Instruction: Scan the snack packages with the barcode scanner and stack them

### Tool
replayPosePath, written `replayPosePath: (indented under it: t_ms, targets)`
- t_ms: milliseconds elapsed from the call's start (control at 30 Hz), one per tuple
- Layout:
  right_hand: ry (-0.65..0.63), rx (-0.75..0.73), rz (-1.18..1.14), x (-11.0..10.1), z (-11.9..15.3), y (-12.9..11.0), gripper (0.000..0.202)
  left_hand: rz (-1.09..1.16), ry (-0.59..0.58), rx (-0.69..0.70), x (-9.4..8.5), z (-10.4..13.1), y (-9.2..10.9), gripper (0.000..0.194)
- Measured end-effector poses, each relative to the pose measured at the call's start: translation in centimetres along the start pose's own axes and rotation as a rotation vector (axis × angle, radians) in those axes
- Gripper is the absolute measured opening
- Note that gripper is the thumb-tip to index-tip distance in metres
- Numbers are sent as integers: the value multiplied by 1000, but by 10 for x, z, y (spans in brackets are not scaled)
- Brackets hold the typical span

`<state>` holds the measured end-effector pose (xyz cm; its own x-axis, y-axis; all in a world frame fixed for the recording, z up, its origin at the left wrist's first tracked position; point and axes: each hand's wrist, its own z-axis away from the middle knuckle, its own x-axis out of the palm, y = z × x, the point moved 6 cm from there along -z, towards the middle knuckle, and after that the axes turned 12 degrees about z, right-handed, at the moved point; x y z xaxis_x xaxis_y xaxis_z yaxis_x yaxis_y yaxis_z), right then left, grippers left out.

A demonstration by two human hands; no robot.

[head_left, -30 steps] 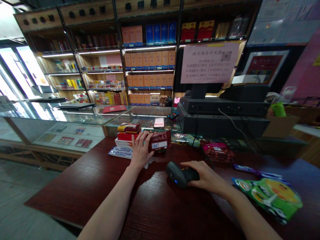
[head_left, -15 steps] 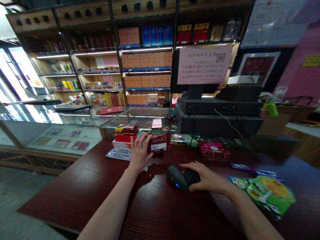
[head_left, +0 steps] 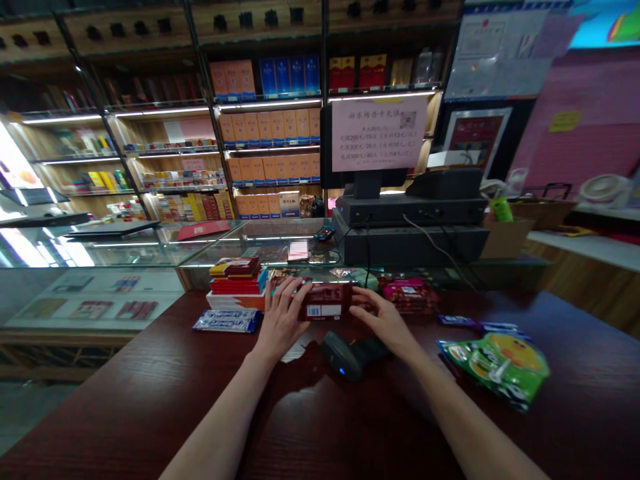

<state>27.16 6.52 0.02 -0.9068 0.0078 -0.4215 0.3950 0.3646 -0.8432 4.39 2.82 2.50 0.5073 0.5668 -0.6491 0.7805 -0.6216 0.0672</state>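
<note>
A dark red package (head_left: 327, 302) with a white barcode label faces me at the middle of the dark wooden counter. My left hand (head_left: 284, 313) grips its left end. At its right end is my right hand (head_left: 377, 317), fingers apart, the fingertips close beside the package; whether they touch it is unclear. The black handheld scanner (head_left: 345, 357), showing a blue light, lies on the counter below my right hand. Stacked red and yellow boxes (head_left: 237, 277) and blue-white packets (head_left: 227, 321) are left of my left hand.
A green snack bag (head_left: 500, 367) and purple bars (head_left: 456, 321) lie on the right. Pink-red packages (head_left: 410, 293) stand behind my right hand. Farther back are a glass display counter (head_left: 260, 233) and a monitor base (head_left: 410, 237) with cables.
My right hand has let go of the scanner and moved up to the package's right end. The scanner now rests on the counter. My left hand still grips the package. The view has shifted right.
</note>
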Motion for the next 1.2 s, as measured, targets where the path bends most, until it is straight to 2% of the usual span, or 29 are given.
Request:
replayPosePath:
  t_ms: [300, 600, 767, 1033, 1200]
  targets:
    - [24, 15, -14, -1, 1, 2, 27, 6, -46, 24, 6, -2, 11, 76]
    - [86, 47, 34, 3, 3, 1, 19, 25, -106, -86, 13, -4, 5, 87]
    - [135, 73, 143, -4, 3, 1, 18, 71, -132, -107, 14, -6, 7, 92]
    - [198, 67, 446, -11, 2, -34, 12, 180, -131, -200, 9, -8, 3, 81]
    - [269, -59, 566, -2, -5, -57, 9, 454, -61, -361, 6, -8, -13, 60]
